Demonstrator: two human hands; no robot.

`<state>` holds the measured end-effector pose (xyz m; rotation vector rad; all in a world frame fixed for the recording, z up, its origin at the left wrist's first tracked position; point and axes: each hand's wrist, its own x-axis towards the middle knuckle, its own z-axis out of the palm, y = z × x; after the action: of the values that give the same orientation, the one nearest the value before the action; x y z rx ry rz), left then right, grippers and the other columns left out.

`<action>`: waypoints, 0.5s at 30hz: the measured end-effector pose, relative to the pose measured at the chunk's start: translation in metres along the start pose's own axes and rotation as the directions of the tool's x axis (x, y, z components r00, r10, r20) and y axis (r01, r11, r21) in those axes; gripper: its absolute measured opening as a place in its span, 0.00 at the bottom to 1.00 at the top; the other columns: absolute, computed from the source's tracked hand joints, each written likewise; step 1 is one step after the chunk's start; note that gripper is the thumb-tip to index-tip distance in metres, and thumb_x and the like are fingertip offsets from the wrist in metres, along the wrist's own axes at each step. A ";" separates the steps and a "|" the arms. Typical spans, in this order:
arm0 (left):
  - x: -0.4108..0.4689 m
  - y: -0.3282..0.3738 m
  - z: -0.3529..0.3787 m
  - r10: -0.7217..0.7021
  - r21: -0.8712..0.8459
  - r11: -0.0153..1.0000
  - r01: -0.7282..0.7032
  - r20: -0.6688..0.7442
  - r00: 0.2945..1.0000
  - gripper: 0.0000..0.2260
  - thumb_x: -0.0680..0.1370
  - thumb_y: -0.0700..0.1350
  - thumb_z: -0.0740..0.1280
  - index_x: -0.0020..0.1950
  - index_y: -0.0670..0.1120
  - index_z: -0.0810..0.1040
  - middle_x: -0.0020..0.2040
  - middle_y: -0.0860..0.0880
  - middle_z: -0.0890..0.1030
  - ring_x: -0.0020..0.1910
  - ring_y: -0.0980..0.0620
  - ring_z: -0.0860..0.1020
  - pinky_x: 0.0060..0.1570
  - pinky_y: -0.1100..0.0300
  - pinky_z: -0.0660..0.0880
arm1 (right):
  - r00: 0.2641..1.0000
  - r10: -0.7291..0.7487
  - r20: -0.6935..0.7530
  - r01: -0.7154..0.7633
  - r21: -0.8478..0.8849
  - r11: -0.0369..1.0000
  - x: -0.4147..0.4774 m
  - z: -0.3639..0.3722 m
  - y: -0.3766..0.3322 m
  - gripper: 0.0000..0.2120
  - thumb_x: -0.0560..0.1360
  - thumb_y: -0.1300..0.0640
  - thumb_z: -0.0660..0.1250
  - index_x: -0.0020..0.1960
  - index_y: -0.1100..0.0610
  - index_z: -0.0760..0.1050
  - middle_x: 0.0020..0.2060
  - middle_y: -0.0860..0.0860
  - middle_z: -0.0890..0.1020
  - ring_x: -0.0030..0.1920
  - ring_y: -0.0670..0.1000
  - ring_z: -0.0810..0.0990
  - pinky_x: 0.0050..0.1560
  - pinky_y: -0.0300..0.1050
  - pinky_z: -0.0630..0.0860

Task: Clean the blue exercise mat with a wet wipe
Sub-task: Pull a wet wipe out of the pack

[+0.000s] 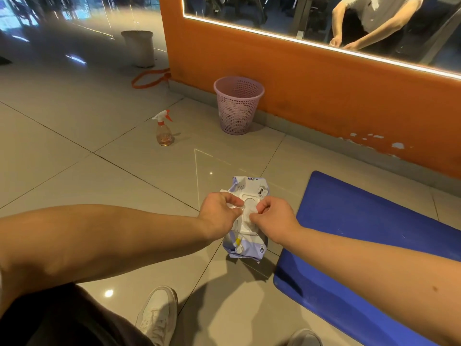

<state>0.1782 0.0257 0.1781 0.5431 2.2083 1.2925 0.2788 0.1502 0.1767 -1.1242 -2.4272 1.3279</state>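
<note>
Now the left hand (219,213) grips the lilac plastic wipe pack (245,248), and the right hand (272,216) pinches its white flip lid (247,216). A hard tug could jerk the pack loose.

Both bare forearms reach forward and meet at the middle, the left from the lower left, the right from the lower right. The left grip (219,213) is curled, thumb pointing right, holding the side of the wipe pack (247,186). The right grip (274,216) is knuckles-up, thumb and forefinger pinched together at the pack's white opening.
</note>
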 end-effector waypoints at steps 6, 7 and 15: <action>0.000 -0.001 -0.002 -0.011 0.005 1.000 0.011 -0.012 1.000 0.04 0.77 0.41 0.73 0.48 0.50 0.83 0.49 0.54 0.80 0.46 0.54 0.81 0.40 0.68 0.76 | 0.998 0.062 -0.027 -0.057 0.179 0.982 0.001 -0.003 0.001 0.07 0.74 0.67 0.67 0.44 0.57 0.78 0.31 0.52 0.78 0.30 0.52 0.77 0.29 0.43 0.75; 0.000 -0.001 -0.002 -0.017 0.007 1.000 0.017 -0.010 1.000 0.04 0.77 0.41 0.73 0.48 0.50 0.83 0.49 0.54 0.80 0.44 0.54 0.81 0.38 0.68 0.75 | 0.997 0.069 -0.030 -0.061 0.206 0.977 0.001 -0.003 0.002 0.07 0.75 0.67 0.66 0.44 0.57 0.78 0.30 0.52 0.78 0.30 0.52 0.77 0.31 0.44 0.76; 0.002 -0.002 -0.002 -0.026 -0.002 1.000 0.026 -0.022 0.999 0.05 0.77 0.41 0.73 0.46 0.51 0.82 0.50 0.51 0.82 0.45 0.53 0.81 0.39 0.66 0.76 | 0.960 -0.279 -0.003 0.276 -0.141 0.951 -0.002 -0.009 0.008 0.06 0.77 0.62 0.67 0.48 0.52 0.74 0.40 0.46 0.76 0.37 0.45 0.73 0.36 0.39 0.71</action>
<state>0.1753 0.0242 0.1772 0.4998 2.2243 1.2927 0.2888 0.1579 0.1764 -0.7805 -2.5774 1.0689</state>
